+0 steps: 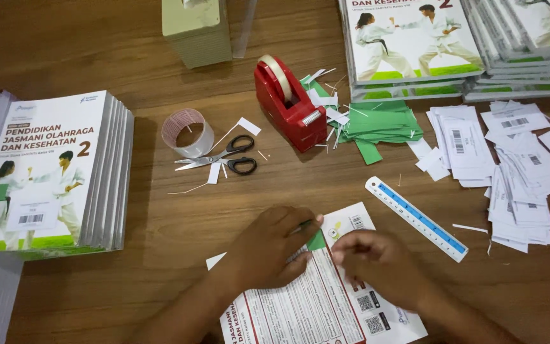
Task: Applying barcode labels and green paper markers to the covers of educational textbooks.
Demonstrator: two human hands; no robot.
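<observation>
A book [326,299] is laid back cover up on the wooden table [160,242], at the near edge. It is pressed flat by the left hand [268,248], fingers loosely spread, with a green slip [316,241] touched at the fingertips. The right hand [377,261] is rested curled on the cover; whether anything is pinched cannot be told. A ruler [415,218] is seen just beside

My two forearms reach in from the near edge and meet at centre. My left hand [268,248] lies palm down, fingers stretched to the right. My right hand [377,258] is curled just beside it, fingertips pinched and pressing down.
</observation>
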